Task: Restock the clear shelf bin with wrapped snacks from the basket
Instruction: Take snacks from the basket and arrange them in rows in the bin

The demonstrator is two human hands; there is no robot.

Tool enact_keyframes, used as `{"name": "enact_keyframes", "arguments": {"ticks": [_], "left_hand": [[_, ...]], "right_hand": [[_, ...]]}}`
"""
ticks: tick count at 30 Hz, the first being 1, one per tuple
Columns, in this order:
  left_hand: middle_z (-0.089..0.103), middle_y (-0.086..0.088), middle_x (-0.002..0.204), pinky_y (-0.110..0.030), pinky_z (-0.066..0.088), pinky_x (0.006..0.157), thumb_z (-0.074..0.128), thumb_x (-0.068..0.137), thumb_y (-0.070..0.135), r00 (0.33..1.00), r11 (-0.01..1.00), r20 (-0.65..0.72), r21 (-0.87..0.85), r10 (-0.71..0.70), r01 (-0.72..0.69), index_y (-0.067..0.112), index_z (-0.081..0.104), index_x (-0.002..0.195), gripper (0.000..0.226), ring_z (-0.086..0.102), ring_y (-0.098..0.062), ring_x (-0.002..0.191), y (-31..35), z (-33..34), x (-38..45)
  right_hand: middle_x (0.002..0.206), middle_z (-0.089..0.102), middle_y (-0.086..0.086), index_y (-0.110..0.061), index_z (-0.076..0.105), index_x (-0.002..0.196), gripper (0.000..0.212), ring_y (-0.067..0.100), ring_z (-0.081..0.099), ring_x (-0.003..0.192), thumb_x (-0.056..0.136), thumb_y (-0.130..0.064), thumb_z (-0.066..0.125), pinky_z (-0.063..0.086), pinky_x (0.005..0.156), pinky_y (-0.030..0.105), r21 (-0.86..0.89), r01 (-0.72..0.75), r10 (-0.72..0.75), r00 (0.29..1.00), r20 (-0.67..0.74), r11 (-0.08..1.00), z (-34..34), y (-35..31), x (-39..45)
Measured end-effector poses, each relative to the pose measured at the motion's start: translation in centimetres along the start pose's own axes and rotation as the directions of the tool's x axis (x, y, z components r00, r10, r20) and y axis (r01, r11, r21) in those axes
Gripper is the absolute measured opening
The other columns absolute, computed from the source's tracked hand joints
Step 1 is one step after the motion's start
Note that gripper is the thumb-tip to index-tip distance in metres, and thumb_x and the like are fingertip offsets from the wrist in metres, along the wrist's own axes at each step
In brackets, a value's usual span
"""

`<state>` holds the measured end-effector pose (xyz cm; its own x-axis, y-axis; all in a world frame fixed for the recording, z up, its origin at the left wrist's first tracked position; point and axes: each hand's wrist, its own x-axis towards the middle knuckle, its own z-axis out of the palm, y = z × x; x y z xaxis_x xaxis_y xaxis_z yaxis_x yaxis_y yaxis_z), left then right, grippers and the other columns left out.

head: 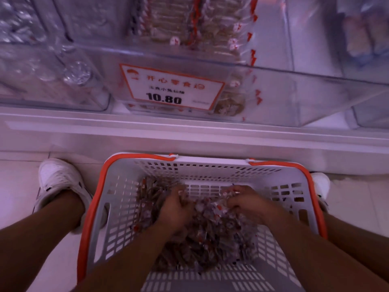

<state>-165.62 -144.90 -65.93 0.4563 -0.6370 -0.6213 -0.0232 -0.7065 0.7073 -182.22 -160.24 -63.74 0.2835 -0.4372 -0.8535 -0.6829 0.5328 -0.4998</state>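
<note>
A white slotted basket (pixel 117 199) with an orange rim stands on the floor below the shelf. A heap of small wrapped snacks (pixel 212 239) fills its bottom. Both hands are down in the heap. My left hand (pixel 176 209) curls its fingers round a clump of wrapped snacks. My right hand (pixel 246 202) grips another clump beside it. Above, the clear shelf bin (pixel 273 98) holds rows of the same red-and-white wrapped snacks along its left side, with bare room on its right. A price tag (pixel 172 87) reading 10.80 hangs on its front.
Neighbouring clear bins (pixel 52 66) hold foil-wrapped goods at left, and another bin (pixel 362 39) sits at right. The white shelf ledge (pixel 189 133) juts out between bin and basket. My white shoes (pixel 59 182) flank the basket on the tiled floor.
</note>
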Motion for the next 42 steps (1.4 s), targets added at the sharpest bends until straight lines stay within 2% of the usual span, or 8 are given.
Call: {"name": "enact_keyframes", "arguments": {"ticks": [4, 12, 16, 22, 26, 30, 38, 42], "left_hand": [[0.066, -0.017, 0.069, -0.027, 0.047, 0.050, 0.069, 0.085, 0.002, 0.980, 0.942, 0.193, -0.318, -0.049, 0.109, 0.019, 0.061, 0.120, 0.040, 0.057, -0.023, 0.050, 7.1, -4.0, -0.7], [0.070, -0.028, 0.100, -0.039, 0.049, 0.068, 0.078, 0.083, 0.018, 0.951, 0.853, 0.206, -0.513, 0.230, -0.095, 0.024, 0.063, 0.113, 0.034, 0.064, -0.031, 0.077, 18.4, -8.2, -13.4], [0.073, -0.022, 0.101, -0.045, 0.049, 0.068, 0.090, 0.054, 0.041, 0.956, 0.775, 0.115, -0.615, 0.268, -0.143, 0.023, 0.065, 0.110, 0.064, 0.068, -0.030, 0.075, 19.8, -8.2, -18.0], [0.073, -0.023, 0.100, -0.057, 0.055, 0.086, 0.084, 0.057, 0.043, 0.958, 0.659, -0.091, -0.708, 0.272, -0.254, 0.014, 0.070, 0.102, 0.055, 0.070, -0.037, 0.089, 21.8, -7.9, -19.6], [0.067, -0.022, 0.086, -0.034, 0.057, 0.062, 0.073, 0.077, 0.032, 0.962, 0.568, -0.122, -0.786, 0.246, -0.245, -0.004, 0.064, 0.106, 0.047, 0.065, -0.028, 0.074, 21.9, -8.2, -19.0], [0.067, -0.016, 0.090, -0.036, 0.057, 0.073, 0.074, 0.080, 0.031, 0.967, 0.523, -0.031, -0.837, 0.251, -0.162, 0.009, 0.061, 0.116, 0.045, 0.065, -0.026, 0.081, 22.3, -9.0, -18.4], [0.072, -0.007, 0.078, -0.022, 0.049, 0.045, 0.072, 0.084, 0.005, 0.974, 0.492, -0.099, -0.850, 0.205, -0.190, 0.013, 0.071, 0.113, 0.030, 0.064, -0.011, 0.053, 22.6, -10.5, -17.6], [0.075, -0.012, 0.086, -0.026, 0.056, 0.057, 0.072, 0.083, 0.009, 0.974, 0.404, -0.160, -0.889, 0.161, -0.213, 0.006, 0.075, 0.101, 0.018, 0.069, -0.016, 0.065, 23.3, -9.6, -17.8]], "right_hand": [[0.089, 0.065, 0.011, -0.010, 0.070, 0.102, 0.038, 0.024, 0.066, 0.075, 0.077, 0.018, 0.064, 0.059, 0.070, 0.040, -0.123, 0.149, -0.135, 0.984, 0.115, 0.981, -0.1, -5.6, -5.1], [0.074, 0.073, -0.002, -0.020, 0.062, 0.106, 0.050, 0.005, 0.065, 0.062, 0.065, -0.003, 0.085, 0.053, 0.061, 0.021, -0.306, 0.584, -0.599, 0.799, 0.055, 0.752, 1.2, -12.9, -19.4], [0.082, 0.069, 0.003, -0.026, 0.057, 0.115, 0.064, 0.017, 0.070, 0.074, 0.059, -0.019, 0.087, 0.058, 0.072, 0.038, -0.227, 0.716, -0.750, 0.644, -0.152, 0.660, 2.1, -12.5, -23.7], [0.092, 0.074, -0.009, -0.032, 0.067, 0.099, 0.030, 0.007, 0.071, 0.085, 0.074, -0.024, 0.083, 0.058, 0.080, 0.032, -0.163, 0.853, -0.854, 0.446, -0.267, 0.496, 3.4, -11.2, -26.4], [0.146, 0.049, -0.015, -0.034, 0.042, 0.146, 0.058, -0.002, 0.045, 0.133, 0.092, -0.040, 0.061, 0.038, 0.110, 0.022, -0.367, 0.821, -0.889, 0.455, -0.042, 0.438, 5.7, -10.7, -26.7], [0.164, -0.006, -0.012, -0.023, -0.002, 0.157, 0.076, -0.003, -0.004, 0.149, 0.099, -0.055, 0.034, 0.007, 0.121, 0.018, -0.582, 0.727, -0.868, 0.492, 0.071, 0.365, 6.4, -11.5, -26.4], [0.163, 0.005, -0.014, -0.021, 0.004, 0.157, 0.066, -0.003, 0.011, 0.148, 0.103, -0.031, 0.041, 0.021, 0.120, 0.022, -0.567, 0.787, -0.921, 0.371, 0.119, 0.244, 5.5, -12.6, -25.3], [0.159, 0.017, -0.012, -0.025, 0.009, 0.156, 0.067, -0.004, 0.027, 0.142, 0.098, -0.029, 0.042, 0.027, 0.112, 0.012, -0.385, 0.864, -0.942, 0.331, -0.049, 0.324, 7.1, -12.3, -25.2]]}}
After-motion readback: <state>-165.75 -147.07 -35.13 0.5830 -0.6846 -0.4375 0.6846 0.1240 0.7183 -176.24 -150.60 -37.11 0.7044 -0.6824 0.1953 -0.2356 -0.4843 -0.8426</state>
